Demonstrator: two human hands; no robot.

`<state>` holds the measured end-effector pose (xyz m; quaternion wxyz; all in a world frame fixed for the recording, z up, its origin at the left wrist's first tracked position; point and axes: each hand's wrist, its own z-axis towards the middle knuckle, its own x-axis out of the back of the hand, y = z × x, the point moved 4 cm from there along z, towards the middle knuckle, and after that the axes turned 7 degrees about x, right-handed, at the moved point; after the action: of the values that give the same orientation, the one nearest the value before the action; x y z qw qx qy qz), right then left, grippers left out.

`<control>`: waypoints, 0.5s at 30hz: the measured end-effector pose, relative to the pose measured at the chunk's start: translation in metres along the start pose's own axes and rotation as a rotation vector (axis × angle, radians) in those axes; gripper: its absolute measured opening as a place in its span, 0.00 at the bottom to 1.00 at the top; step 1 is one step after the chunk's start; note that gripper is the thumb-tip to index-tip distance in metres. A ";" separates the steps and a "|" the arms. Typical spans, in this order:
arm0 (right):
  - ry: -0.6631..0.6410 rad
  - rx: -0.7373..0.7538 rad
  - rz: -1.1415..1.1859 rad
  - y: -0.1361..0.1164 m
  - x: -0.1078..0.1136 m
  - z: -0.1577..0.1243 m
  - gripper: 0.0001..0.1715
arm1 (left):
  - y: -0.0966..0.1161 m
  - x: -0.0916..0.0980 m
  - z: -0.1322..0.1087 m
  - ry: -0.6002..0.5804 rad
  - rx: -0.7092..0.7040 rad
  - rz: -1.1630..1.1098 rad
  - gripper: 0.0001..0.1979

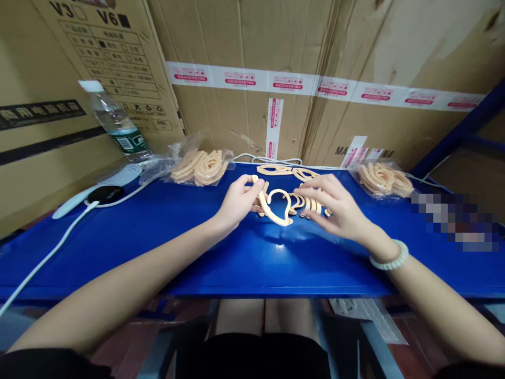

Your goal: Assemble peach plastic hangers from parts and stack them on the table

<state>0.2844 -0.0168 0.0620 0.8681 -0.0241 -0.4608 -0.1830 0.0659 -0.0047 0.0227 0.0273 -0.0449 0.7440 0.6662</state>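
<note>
1. Here, the left grip (pixel 239 201) is pinching a cream hooked piece (pixel 269 212) above the blue counter (pixel 252 266).
2. The right grip (pixel 335 205) is hanging loosely spread, partly hiding curved pieces (pixel 313 205); I cannot tell about contact.
3. Beyond, creased plastic (pixel 187 145) is blurring the bagged pieces (pixel 210 167).

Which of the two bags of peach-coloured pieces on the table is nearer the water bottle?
The left bag, close to the bottle; the other bag lies across the table, past the right hand.

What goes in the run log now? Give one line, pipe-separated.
left hand: holds cream hooked piece | right hand: fingers parted at curved pieces, contact unclear | blue table: left bag, right bag of similar pieces
</note>
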 end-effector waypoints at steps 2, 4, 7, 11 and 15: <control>-0.070 0.128 -0.018 -0.020 -0.011 0.005 0.25 | -0.001 -0.002 -0.001 -0.021 -0.019 -0.006 0.07; -0.146 0.181 -0.070 -0.028 -0.020 0.005 0.22 | -0.003 -0.004 -0.002 -0.061 -0.035 -0.008 0.07; -0.174 0.191 -0.115 -0.027 -0.024 0.003 0.15 | -0.007 -0.006 -0.001 -0.106 -0.065 0.000 0.09; -0.109 0.161 -0.135 -0.021 -0.020 0.001 0.14 | 0.000 0.004 -0.004 0.062 -0.382 0.090 0.18; -0.106 0.111 -0.191 -0.019 -0.020 0.000 0.16 | 0.016 -0.006 -0.028 0.045 -1.040 0.667 0.18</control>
<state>0.2679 -0.0290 0.0436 0.8211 0.0585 -0.5158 -0.2374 0.0712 -0.0310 0.0424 -0.2236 0.1689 0.2961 0.9131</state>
